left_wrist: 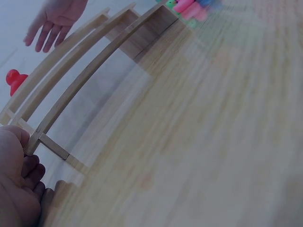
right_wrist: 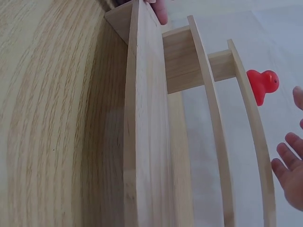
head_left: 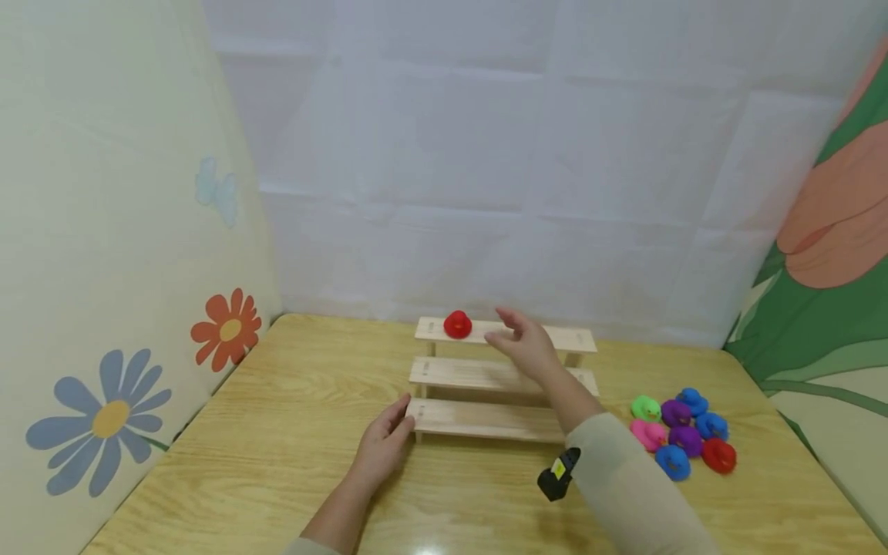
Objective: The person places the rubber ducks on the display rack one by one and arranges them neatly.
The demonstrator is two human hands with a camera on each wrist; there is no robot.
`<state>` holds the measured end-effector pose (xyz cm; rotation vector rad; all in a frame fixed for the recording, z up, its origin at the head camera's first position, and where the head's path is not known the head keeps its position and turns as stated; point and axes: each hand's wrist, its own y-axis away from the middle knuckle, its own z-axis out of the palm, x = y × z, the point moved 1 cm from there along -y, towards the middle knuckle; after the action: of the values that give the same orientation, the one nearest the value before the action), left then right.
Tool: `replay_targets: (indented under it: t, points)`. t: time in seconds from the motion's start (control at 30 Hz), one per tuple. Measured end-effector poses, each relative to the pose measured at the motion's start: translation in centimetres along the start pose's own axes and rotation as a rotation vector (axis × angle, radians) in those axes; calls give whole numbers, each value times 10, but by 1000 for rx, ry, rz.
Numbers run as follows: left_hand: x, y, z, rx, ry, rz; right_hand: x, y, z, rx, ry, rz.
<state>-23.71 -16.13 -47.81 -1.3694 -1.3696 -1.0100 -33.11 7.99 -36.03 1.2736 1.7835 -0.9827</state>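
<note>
"Right hand (head_left: pixel 526 351)?"

"Wide grip, below centre, just right of the red duck (head_left: pixel 458 324) on the top shelf (head_left: pixel 570 339)."

"Left hand (head_left: pixel 384 441)?"

"Grip pinching the lowest shelf (head_left: pixel 486 418), left end."

"Outward?"

"More ducks (head_left: pixel 685 441) on the counter (head_left: pixel 277 462), lower right."

A creased white sheet (head_left: pixel 416 139) backs the wood-grain table (head_left: pixel 291 432); the left panel (head_left: pixel 104 231) bears 2 flowers (head_left: pixel 111 418) and perhaps a faint butterfly (head_left: pixel 225 197), the right panel (head_left: pixel 839 432) green leaves (head_left: pixel 798 331).
</note>
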Motion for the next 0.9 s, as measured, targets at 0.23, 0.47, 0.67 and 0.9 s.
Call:
replay_targets:
  t: [0.23,0.47,0.67,0.9]
  points:
    - [0,0,0,-6,3,-4,8,9,-8,71,-23,-2]
    - [0,0,0,-4,11,-8,16,23,-20,92,-17,-7]
    - [2,1,0,-10,0,-14,25,36,-34,105,-5,-22]
    - [1,1,0,-13,-2,-13,33,59,-50,108,48,17]
